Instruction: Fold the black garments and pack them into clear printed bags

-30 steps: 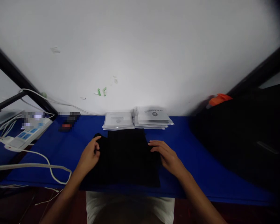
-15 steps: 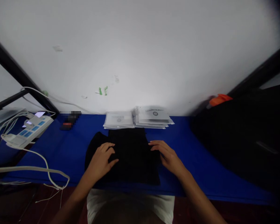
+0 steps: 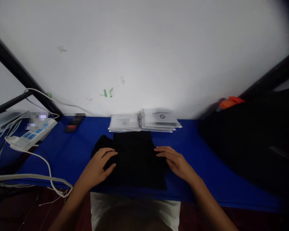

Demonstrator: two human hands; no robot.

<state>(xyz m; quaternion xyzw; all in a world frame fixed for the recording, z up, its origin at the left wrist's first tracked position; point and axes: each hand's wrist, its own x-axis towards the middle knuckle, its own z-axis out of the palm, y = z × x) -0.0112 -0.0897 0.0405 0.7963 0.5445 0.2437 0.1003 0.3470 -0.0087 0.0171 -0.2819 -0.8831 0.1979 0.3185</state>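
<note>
Spread fingers of the left hand [image 3: 98, 166] are laid on the left part of the black garment [image 3: 135, 160], which is positioned at the front edge of the blue table [image 3: 190, 138]. Plastic packets [image 3: 160, 118] are stacked along the rear edge. Right-hand fingers [image 3: 162, 151], slightly parted, are placed at the garment's right side; nothing is visibly clamped.

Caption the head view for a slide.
Two hands, left and right, on black cloth before stacked packets on a blue table.

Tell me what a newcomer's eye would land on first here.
Probably the black cloth on the vivid blue table, with the left hand and right hand on its sides. Next, the pale packets stacked behind it, then the orange patch at far right.
</note>
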